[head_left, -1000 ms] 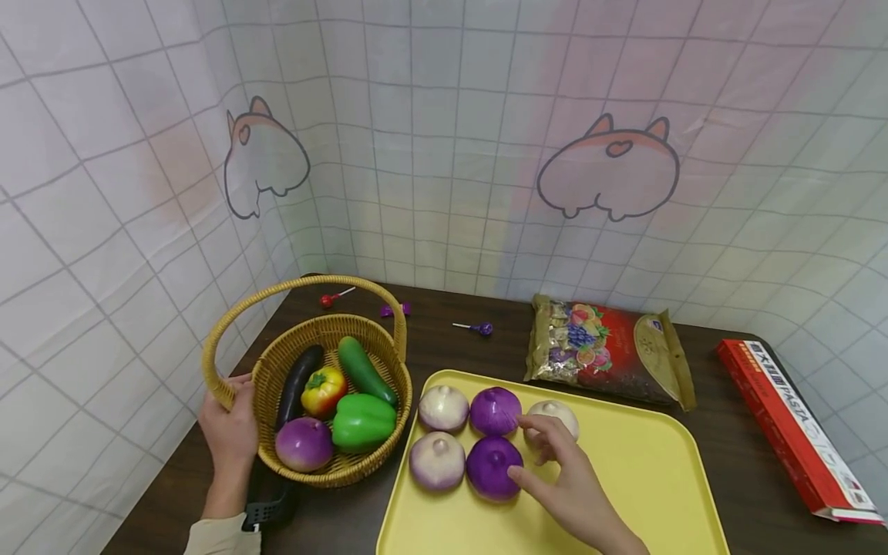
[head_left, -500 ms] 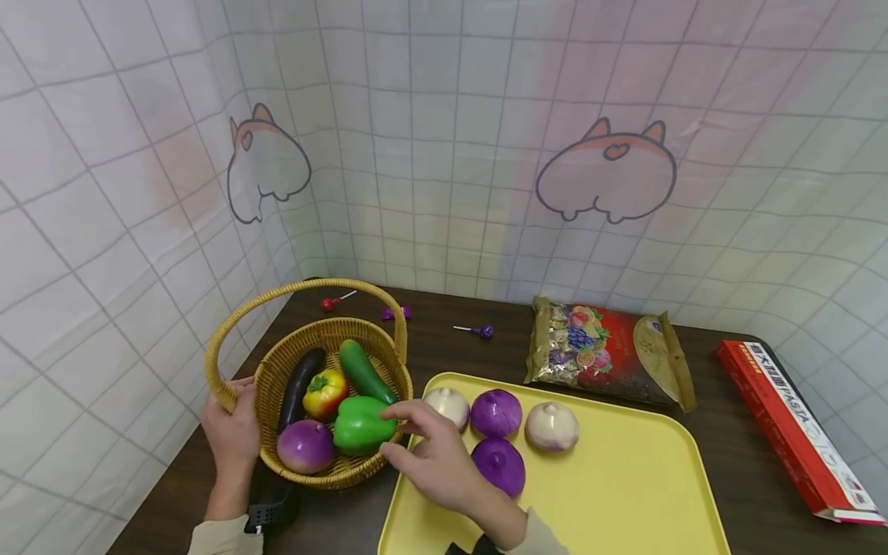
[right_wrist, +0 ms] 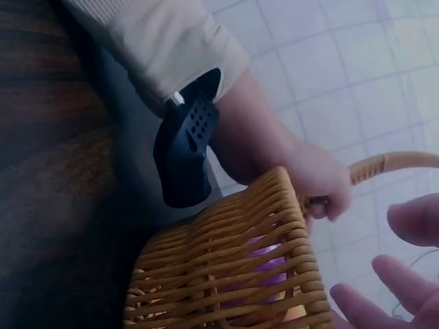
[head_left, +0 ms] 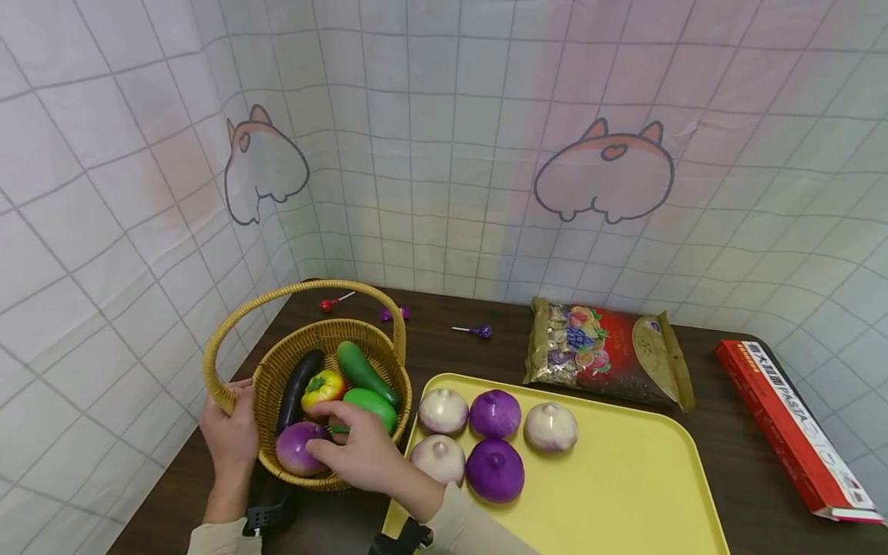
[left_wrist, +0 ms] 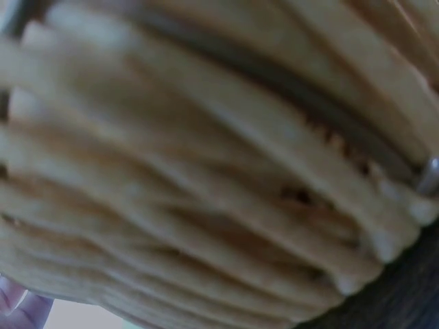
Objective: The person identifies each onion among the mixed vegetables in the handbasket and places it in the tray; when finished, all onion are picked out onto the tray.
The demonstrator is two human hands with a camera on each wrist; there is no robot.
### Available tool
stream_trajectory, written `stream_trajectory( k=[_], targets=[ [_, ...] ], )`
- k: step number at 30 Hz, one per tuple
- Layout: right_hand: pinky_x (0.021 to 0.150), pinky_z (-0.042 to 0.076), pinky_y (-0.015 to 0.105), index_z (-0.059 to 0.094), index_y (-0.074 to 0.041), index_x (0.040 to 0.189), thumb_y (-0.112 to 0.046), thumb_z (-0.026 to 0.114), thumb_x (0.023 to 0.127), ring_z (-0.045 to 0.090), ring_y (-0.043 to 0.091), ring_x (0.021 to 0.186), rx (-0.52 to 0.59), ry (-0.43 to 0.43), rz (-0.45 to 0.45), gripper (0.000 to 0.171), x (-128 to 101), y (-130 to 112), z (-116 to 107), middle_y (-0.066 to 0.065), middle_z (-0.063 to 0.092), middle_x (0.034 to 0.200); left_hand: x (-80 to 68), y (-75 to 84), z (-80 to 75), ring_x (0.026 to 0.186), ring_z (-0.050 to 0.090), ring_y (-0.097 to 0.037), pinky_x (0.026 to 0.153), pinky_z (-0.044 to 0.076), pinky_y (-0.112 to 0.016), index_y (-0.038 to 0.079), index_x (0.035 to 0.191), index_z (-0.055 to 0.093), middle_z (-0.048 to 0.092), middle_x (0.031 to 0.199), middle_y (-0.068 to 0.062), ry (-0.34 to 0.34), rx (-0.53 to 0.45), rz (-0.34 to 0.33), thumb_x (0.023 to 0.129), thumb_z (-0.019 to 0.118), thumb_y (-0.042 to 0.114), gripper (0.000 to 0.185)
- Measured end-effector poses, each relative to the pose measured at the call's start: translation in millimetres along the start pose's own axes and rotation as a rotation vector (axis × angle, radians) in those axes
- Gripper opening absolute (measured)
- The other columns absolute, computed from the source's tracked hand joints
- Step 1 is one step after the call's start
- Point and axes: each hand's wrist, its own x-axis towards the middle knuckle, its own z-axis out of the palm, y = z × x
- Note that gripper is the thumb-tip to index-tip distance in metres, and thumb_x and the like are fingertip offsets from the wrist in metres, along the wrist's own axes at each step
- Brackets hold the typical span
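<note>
A wicker basket stands at the table's left and holds a dark eggplant, a cucumber, a yellow-red pepper, a green pepper and a purple onion. My left hand grips the basket where handle meets rim; the right wrist view shows that left hand curled on the handle. My right hand reaches inside the basket, fingers spread over the purple onion and green pepper, holding nothing. Its fingers look straight. The basket weave fills the left wrist view.
A yellow tray right of the basket carries several white and purple onions, such as a purple one. Behind it lie a snack bag, a red pasta box and lollipops. Tiled sheets wall in the back and left.
My right hand has left the onions on the tray and moved left into the basket. The left hand has kept its hold on the basket.
</note>
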Motion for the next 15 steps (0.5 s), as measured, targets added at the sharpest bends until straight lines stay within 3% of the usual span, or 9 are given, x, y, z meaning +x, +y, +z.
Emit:
stream_trajectory(
  k=[3, 5, 10, 15],
  targets=[
    [0.089, 0.049, 0.023, 0.061, -0.011, 0.129, -0.017, 0.068, 0.090, 0.057, 0.008, 0.114, -0.078, -0.017, 0.010, 0.041, 9.5, 2.0, 3.5, 0.000, 0.062, 0.128, 0.6, -1.3, -0.1, 0.075, 0.056, 0.002, 0.061, 0.041, -0.015, -0.003, 0.078, 0.058, 0.064, 0.089, 0.012, -0.001, 0.001, 0.004, 0.092, 0.059, 0.009, 0.018],
    [0.092, 0.047, 0.023, 0.060, -0.013, 0.132, -0.021, 0.069, 0.089, 0.055, 0.005, 0.114, -0.129, -0.037, 0.021, 0.044, 14.7, 2.9, 5.6, -0.003, 0.061, 0.130, 1.1, -1.8, 0.1, 0.076, 0.056, 0.003, 0.061, 0.040, -0.014, -0.007, 0.081, 0.057, 0.064, 0.090, 0.010, -0.002, 0.003, 0.010, 0.092, 0.058, 0.008, 0.018],
    [0.094, 0.043, 0.020, 0.056, -0.019, 0.137, -0.030, 0.069, 0.088, 0.053, 0.004, 0.117, -0.214, -0.120, 0.050, 0.051, 23.5, 3.3, 11.7, -0.006, 0.058, 0.134, 0.1, -0.7, 0.8, 0.076, 0.057, 0.002, 0.059, 0.041, -0.012, 0.000, 0.078, 0.058, 0.067, 0.093, -0.001, 0.004, 0.021, 0.012, 0.093, 0.058, 0.010, 0.017],
    [0.087, 0.043, 0.016, 0.054, -0.019, 0.139, -0.031, 0.068, 0.089, 0.055, 0.001, 0.109, -0.245, -0.196, 0.087, 0.053, 28.9, 3.0, 15.4, -0.005, 0.058, 0.134, -0.8, -1.1, 0.4, 0.076, 0.057, 0.002, 0.061, 0.042, -0.012, 0.003, 0.078, 0.059, 0.068, 0.093, -0.001, 0.003, 0.013, 0.008, 0.092, 0.058, 0.010, 0.016]
  ],
)
